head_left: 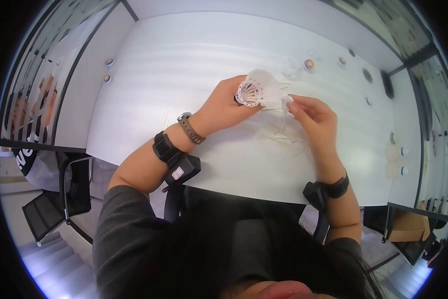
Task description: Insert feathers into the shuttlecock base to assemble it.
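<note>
My left hand is wrapped round a white shuttlecock, its open skirt facing me and the ring of pale quills inside it showing. The white feathers of the skirt flare toward the right, and the base is hidden by my hand. On the right, the thumb and fingers of my right hand pinch a small white feather piece just beside the skirt. Loose thin quills lie scattered on the white table below and between my hands.
Another shuttlecock stands at the back of the white table, and more lie along the right side. Small round blue-edged pieces sit near the left partition. A dark oblong object is by the right partition.
</note>
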Available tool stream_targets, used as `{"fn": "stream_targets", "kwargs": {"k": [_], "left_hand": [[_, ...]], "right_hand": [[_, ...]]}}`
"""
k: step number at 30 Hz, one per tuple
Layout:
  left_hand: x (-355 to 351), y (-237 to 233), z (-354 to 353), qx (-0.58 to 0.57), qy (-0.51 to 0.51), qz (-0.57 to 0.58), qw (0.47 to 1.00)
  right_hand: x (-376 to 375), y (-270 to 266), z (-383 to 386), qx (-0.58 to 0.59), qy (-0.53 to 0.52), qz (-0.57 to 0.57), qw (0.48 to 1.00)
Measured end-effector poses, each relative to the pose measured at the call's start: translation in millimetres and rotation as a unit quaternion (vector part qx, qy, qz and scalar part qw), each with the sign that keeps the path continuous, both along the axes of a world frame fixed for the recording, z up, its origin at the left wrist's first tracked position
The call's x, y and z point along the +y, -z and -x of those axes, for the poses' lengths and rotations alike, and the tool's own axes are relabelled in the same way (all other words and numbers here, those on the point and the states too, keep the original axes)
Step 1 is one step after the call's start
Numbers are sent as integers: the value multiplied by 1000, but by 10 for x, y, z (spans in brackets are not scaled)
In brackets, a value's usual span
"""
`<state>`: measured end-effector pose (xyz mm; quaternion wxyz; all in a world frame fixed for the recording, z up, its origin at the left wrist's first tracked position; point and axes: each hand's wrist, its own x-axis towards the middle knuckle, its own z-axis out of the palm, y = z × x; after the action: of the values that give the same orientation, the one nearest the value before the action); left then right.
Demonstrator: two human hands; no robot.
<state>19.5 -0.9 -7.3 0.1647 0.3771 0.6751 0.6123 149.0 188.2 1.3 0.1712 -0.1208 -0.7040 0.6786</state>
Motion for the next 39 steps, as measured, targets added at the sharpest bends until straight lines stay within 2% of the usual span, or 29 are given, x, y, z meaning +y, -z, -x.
{"fn": "stream_targets", "kwargs": {"k": [6, 9, 12, 15, 21, 27, 30, 33, 37, 39], "left_hand": [[-10, -88, -1, 18, 11, 111, 994], [-7, -78, -33, -29, 55, 81, 995], [-8, -152, -56, -35, 88, 124, 988], [15, -76, -62, -2, 81, 80, 993], [35, -136, -48, -67, 71, 85, 992], [37, -116, -63, -43, 72, 87, 993], [25, -61, -39, -44, 66, 46, 996], [8, -36, -12, -23, 61, 65, 996], [-6, 40, 18, 4, 66, 76, 995], [-5, 57, 40, 16, 68, 101, 992]], "right_hand": [[3, -105, -26, -28, -18, 36, 999], [-32, -121, -31, -19, -27, 65, 997], [-46, -48, -14, 26, -16, 69, 997], [-100, -90, -10, 28, -3, 84, 996], [-160, -123, -27, 51, 42, 88, 994], [-158, -72, -22, 73, 41, 100, 991], [-144, -93, -35, 80, 31, 77, 993], [-107, -119, -49, 78, 13, 57, 995], [-61, -91, -43, 49, -33, 108, 992], [-50, -52, -34, 47, -51, 95, 993]]}}
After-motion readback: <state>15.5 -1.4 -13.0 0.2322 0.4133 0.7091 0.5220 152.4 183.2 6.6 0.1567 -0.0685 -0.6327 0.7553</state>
